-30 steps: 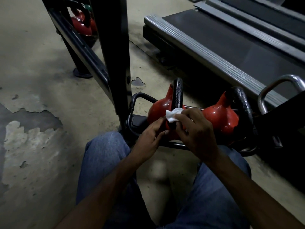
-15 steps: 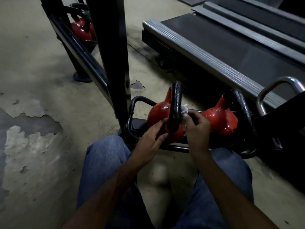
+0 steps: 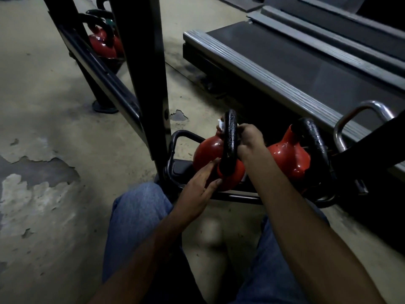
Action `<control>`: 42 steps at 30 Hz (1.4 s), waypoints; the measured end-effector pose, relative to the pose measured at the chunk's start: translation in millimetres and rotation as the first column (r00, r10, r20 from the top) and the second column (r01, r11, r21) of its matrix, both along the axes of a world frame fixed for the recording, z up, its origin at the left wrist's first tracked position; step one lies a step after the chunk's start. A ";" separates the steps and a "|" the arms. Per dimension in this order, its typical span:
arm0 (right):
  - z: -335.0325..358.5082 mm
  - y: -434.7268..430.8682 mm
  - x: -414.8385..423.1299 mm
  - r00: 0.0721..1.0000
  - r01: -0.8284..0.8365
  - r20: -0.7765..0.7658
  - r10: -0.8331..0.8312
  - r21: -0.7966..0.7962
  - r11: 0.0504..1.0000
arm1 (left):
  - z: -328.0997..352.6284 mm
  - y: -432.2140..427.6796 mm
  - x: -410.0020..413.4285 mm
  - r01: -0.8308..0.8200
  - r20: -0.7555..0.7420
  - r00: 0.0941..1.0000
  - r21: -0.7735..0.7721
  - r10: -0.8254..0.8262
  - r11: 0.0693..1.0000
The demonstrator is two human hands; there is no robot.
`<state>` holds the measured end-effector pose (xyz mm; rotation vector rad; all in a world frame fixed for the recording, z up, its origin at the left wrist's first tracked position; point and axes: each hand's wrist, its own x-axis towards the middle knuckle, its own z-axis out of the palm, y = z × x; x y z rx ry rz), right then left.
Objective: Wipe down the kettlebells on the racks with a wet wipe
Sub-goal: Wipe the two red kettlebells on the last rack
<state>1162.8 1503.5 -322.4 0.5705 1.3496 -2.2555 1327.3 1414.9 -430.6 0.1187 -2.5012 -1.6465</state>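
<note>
Two red kettlebells with black handles sit on the low black rack (image 3: 236, 197). The nearer kettlebell (image 3: 207, 151) stands left, the second kettlebell (image 3: 289, 159) right of it. My right hand (image 3: 249, 141) wraps the white wet wipe (image 3: 220, 125) around the upper part of the nearer kettlebell's black handle; only a small piece of wipe shows behind the handle. My left hand (image 3: 197, 187) lies with straight fingers against the lower front of the same kettlebell.
A black rack upright (image 3: 142, 73) rises just left of the kettlebells. More red kettlebells (image 3: 103, 44) sit on the rack's far end. A treadmill deck (image 3: 306, 69) runs along the right, with a chrome handle (image 3: 359, 119) near it. My knees in jeans are below.
My right hand has slid the wipe from the lower front of the handle up to its top and round behind it. My left hand stays on the kettlebell's body.
</note>
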 end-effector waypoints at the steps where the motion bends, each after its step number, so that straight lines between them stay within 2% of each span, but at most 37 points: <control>1: -1.8 -3.7 3.7 0.996 0.061 -0.070 -0.056 0.063 0.996 | -0.6 -0.2 0.1 0.010 0.004 1.000 0.006 -0.010 1.000; 3: -12.1 -5.4 4.4 0.955 0.181 -0.280 -0.100 0.279 0.943 | -0.4 -0.4 0.4 0.018 0.006 1.000 0.000 -0.018 1.000; 6: -15.5 -1.0 0.5 0.817 0.304 -0.566 0.113 0.588 0.749 | 1.0 -1.9 0.0 0.028 -0.009 1.000 -0.004 -0.028 1.000; 8: -10.6 6.1 7.7 0.652 0.400 -0.684 0.326 0.676 0.619 | 3.1 -2.9 0.5 0.039 -0.011 0.999 -0.001 -0.039 0.999; 10: -8.2 17.6 24.9 0.411 0.473 -0.742 0.529 0.670 0.572 | 3.2 -4.3 0.9 0.045 -0.009 0.999 -0.003 -0.045 0.999; 13: -12.9 42.2 58.3 0.085 0.495 -0.606 0.791 0.715 0.494 | 2.6 -4.5 0.3 0.033 -0.020 0.999 -0.014 -0.033 0.999; 16: -24.6 66.4 82.8 -0.197 0.560 -0.386 0.901 0.710 0.427 | 1.9 -5.3 -4.7 -0.002 -0.095 0.995 -0.107 -0.009 0.994; 18: -36.7 77.8 93.3 -0.299 0.603 -0.261 0.918 0.694 0.394 | 0.3 -7.1 -9.5 -0.009 -0.137 0.990 -0.137 -0.010 0.991; 21: -46.5 89.5 98.9 -0.369 0.684 -0.182 0.912 0.611 0.398 | -5.3 -11.3 -16.4 -0.043 -0.198 0.980 -0.177 0.007 0.983; 24: -40.5 89.0 101.0 -0.351 0.714 -0.235 0.907 0.559 0.421 | -5.7 -11.9 -17.1 -0.050 -0.189 0.982 -0.165 0.018 0.985; 26: -36.7 84.4 105.1 -0.234 0.709 -0.339 0.911 0.582 0.398 | -3.6 -10.5 -15.5 -0.028 -0.168 0.986 -0.148 0.002 0.989; 28: -35.5 75.8 112.6 0.008 0.645 -0.553 0.833 0.639 0.418 | -0.5 -8.3 -13.4 -0.022 -0.152 0.988 -0.134 0.002 0.991; 30: -32.1 61.3 119.9 0.346 0.527 -0.710 0.613 0.688 0.500 | 2.7 -6.5 -11.7 -0.017 -0.119 0.993 -0.095 0.006 0.995; 32: -32.1 46.9 118.0 0.624 0.388 -0.693 0.360 0.675 0.628 | 4.9 -5.9 -10.6 -0.012 -0.082 0.997 -0.058 0.008 0.998; 34: -29.0 35.0 106.4 0.761 0.305 -0.624 0.176 0.584 0.752 | 5.5 -7.9 -10.4 -0.002 -0.062 0.998 -0.051 -0.001 0.999; 36: -21.1 24.6 96.5 0.821 0.298 -0.570 0.045 0.494 0.817 | 6.9 -10.4 -9.9 0.010 -0.046 0.999 -0.034 -0.011 0.999; 38: -15.7 17.8 97.8 0.795 0.356 -0.605 0.035 0.514 0.780 | 10.5 -11.3 -8.5 0.016 -0.031 0.999 -0.009 -0.017 1.000; 40: -15.8 17.3 107.6 0.682 0.463 -0.704 0.200 0.627 0.626 | 13.8 -11.0 -7.7 0.016 -0.021 1.000 0.008 -0.016 1.000; 42: -19.1 22.6 116.0 0.497 0.580 -0.744 0.447 0.668 0.467 | 13.3 -10.3 -6.4 0.026 -0.009 1.000 0.009 -0.026 1.000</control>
